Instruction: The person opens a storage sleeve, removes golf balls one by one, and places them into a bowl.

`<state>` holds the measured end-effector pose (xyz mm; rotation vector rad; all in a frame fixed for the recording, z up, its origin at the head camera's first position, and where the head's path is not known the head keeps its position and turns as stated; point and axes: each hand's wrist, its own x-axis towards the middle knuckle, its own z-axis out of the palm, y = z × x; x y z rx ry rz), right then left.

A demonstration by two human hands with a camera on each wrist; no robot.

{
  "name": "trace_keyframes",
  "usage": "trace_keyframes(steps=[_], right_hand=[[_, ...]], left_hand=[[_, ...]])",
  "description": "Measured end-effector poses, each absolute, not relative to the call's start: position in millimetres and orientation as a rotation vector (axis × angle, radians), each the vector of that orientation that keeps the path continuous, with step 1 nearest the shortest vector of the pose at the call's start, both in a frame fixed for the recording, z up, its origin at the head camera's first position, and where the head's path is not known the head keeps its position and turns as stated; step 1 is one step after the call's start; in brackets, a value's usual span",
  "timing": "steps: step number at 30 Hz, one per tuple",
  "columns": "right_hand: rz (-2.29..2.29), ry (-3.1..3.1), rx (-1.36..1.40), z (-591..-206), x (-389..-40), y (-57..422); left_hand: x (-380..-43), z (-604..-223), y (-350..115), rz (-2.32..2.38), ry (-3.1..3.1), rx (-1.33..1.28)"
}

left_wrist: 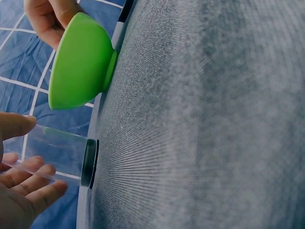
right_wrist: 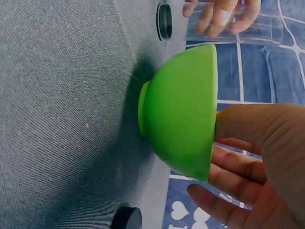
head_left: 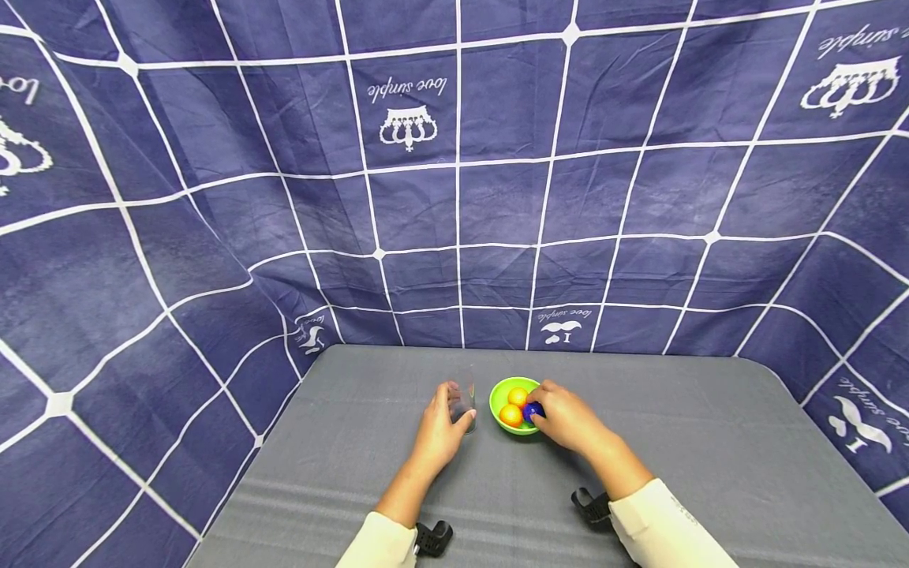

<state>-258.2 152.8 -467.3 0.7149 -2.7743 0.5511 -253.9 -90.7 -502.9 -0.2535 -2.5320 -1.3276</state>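
A light green bowl point(head_left: 503, 392) stands on the grey table and holds two orange balls point(head_left: 510, 416) and a dark blue ball point(head_left: 533, 412). My right hand point(head_left: 568, 418) reaches over the bowl's right rim, thumb and fingers pinching the blue ball. From the right wrist view the bowl wall hides the balls almost wholly. Left of the bowl, a tall clear cup point(left_wrist: 62, 143) with a dark base point(left_wrist: 89, 163) stands upright. My left hand point(head_left: 439, 430) holds it round the side, thumb on one side and fingers on the other.
The grey table point(head_left: 355, 465) reaches back to a blue curtain point(head_left: 497, 197) with white lines, which also hangs along both sides. Black wrist mounts point(head_left: 433, 539) sit near the cream sleeves point(head_left: 379, 544).
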Motion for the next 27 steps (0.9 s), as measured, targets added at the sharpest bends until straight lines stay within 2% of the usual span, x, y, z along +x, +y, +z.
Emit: trace_keyframes(steps=[27], right_hand=[[0.823, -2.651, 0.599, -468.8, -256.0, 157.6]], left_hand=[[-246.9, -503.4, -95.1, -1.338, -2.545, -0.142]])
